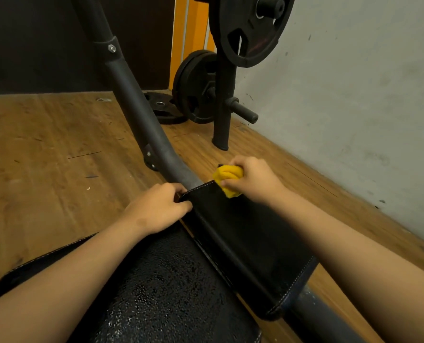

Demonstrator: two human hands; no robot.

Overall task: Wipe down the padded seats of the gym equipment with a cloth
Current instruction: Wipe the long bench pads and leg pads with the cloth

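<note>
Left of centre, the left hand (157, 209) curls its fingers over the far corner of the black pad (245, 243). Just right, at mid-frame, the right hand (251, 180) clenches a bunched yellow cloth (227, 178) against the pad's top edge. Weight plates (250, 28) hang upper right.

We see our left forearm (64, 273) bare from the frame edge at seven o'clock up to the left hand (156, 209), and our right forearm (354, 246) bare from four o'clock to the right hand (253, 179).
</note>
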